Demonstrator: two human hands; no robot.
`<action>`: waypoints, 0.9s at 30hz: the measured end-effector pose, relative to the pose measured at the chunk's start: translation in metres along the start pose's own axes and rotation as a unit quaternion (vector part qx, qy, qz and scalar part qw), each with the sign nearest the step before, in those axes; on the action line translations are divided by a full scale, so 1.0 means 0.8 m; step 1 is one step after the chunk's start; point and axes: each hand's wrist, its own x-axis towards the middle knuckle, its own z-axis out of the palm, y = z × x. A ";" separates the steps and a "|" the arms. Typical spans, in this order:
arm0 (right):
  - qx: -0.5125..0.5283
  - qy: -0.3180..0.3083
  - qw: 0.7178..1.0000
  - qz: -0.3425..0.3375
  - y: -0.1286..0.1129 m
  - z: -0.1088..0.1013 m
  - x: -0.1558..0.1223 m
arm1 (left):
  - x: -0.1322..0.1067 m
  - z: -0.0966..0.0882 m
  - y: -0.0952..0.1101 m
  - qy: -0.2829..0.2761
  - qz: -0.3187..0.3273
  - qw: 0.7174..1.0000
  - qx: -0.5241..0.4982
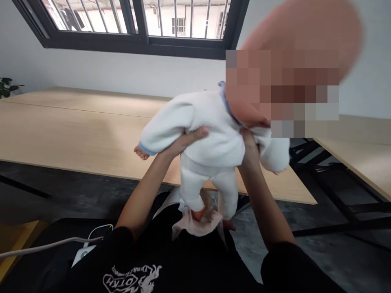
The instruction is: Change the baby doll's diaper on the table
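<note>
Upright in front of my chest is a baby doll (210,134) in a white fleece top and white leggings, with blue trim at the collar and cuff. Its large bald head tilts to the right and is blurred. My left hand (189,140) grips its side under one arm, the thumb lying across the chest. Under the other arm, my right hand (249,146) is closed round the opposite side, its fingers partly hidden by the top. A pale pink cloth (198,225) hangs about the doll's feet, close to my lap.
A light wooden table (76,130) stretches ahead behind the doll. Another wooden table (363,162) with black legs stands on the right. Beyond is a barred window (143,36). A white cable (51,244) runs at lower left, and a plant (7,87) is at far left.
</note>
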 end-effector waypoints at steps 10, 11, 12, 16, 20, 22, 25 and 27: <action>-0.030 -0.149 0.984 0.098 0.051 0.004 0.080 | 0.082 -0.025 -0.065 -0.016 -0.047 0.988 -0.145; -0.032 -0.147 0.982 0.111 0.057 0.002 0.084 | 0.087 -0.027 -0.074 -0.020 -0.049 0.987 -0.153; -0.035 -0.145 0.981 0.123 0.065 0.000 0.087 | 0.091 -0.028 -0.084 -0.021 -0.055 0.985 -0.162; 0.001 -0.159 0.977 0.142 0.094 -0.010 0.095 | 0.106 -0.032 -0.118 0.013 -0.115 0.978 -0.173; 0.048 -0.172 0.967 0.181 0.113 -0.017 0.093 | 0.108 -0.037 -0.136 0.013 -0.145 0.973 -0.177; 0.047 -0.154 0.965 0.205 0.117 -0.018 0.092 | 0.103 -0.037 -0.136 0.003 -0.158 0.971 -0.180; 0.045 -0.153 0.955 0.249 0.121 -0.018 0.091 | 0.092 -0.033 -0.129 0.008 -0.182 0.972 -0.146; 0.048 -0.163 0.945 0.281 0.125 -0.020 0.093 | 0.085 -0.030 -0.125 0.030 -0.192 0.977 -0.088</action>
